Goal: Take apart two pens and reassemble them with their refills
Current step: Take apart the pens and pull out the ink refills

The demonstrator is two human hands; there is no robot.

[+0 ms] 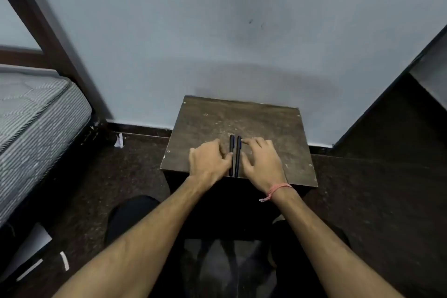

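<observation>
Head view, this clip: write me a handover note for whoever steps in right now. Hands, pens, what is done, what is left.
Left hand: resting on the small wooden table, fingers against the left pen; no clear grip.
Right hand: fingers spread and fairly straight, touching the right pen; not gripping.
Pens: two dark pens lying side by side, parallel, near the table's front edge, pointing away from the person. Both look whole; no refill or loose part in sight.
Done: nothing visible; whether they have already been reassembled cannot be told from this picture.
Left: if untouched, take each apart, then refit refills and close.
</observation>
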